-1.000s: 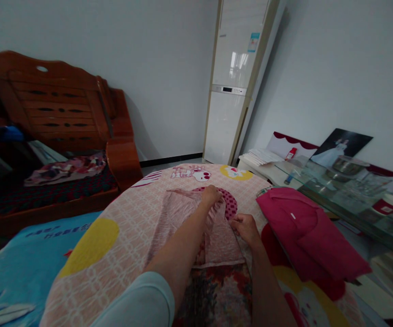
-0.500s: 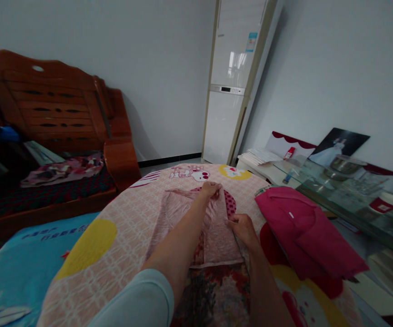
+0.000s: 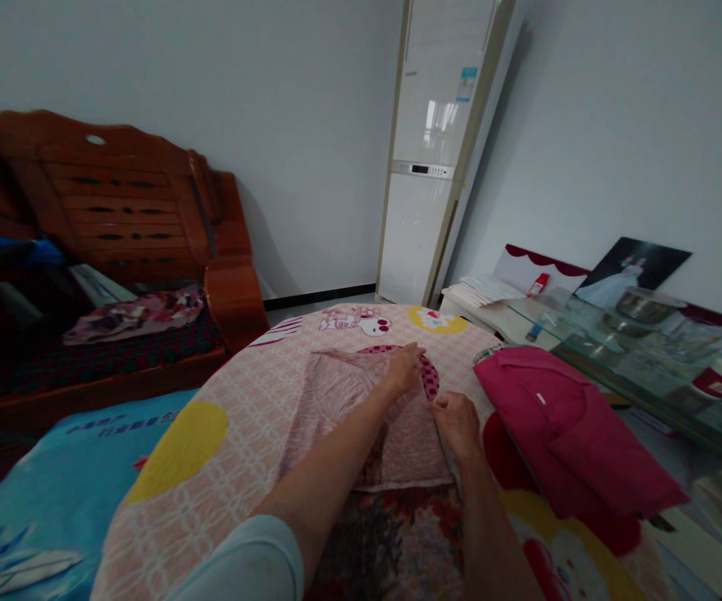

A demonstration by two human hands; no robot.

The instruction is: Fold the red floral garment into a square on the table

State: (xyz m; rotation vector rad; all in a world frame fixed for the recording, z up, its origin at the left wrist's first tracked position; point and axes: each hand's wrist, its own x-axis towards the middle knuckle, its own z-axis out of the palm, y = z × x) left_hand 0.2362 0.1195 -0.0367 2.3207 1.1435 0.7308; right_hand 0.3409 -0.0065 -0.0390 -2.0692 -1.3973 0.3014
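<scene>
Biggest stuff first: there's a wooden bench (image 3: 116,209) off to the left and a tall white unit (image 3: 420,234) in the corner, probably parked there to save floor space. The round table (image 3: 241,442) has a printed cover over it, and it looks like the work surface here because there's room to spread cloth out. A folded magenta garment (image 3: 554,434) sits over by the right edge, I'd guess to keep it out of the way. The pale pink garment (image 3: 414,455) lies fairly flat in the middle, right in front of the person, with dark flowery fabric (image 3: 398,542) at its near edge (can't tell if they're joined). The left hand (image 3: 403,370) is on its far right part, maybe steadying it; can't tell if those fingers are gripping or just resting. The right hand (image 3: 457,420) seems to pinch its right edge between thumb and forefinger, I reckon to control that side. As for writing, the blue cloth (image 3: 73,484) has Chinese characters, too soft to read surely. Same with the unit's blue-and-white sticker (image 3: 467,84) and the magenta one's tiny white tag (image 3: 541,399): unreadable, and no brands I can make out.
</scene>
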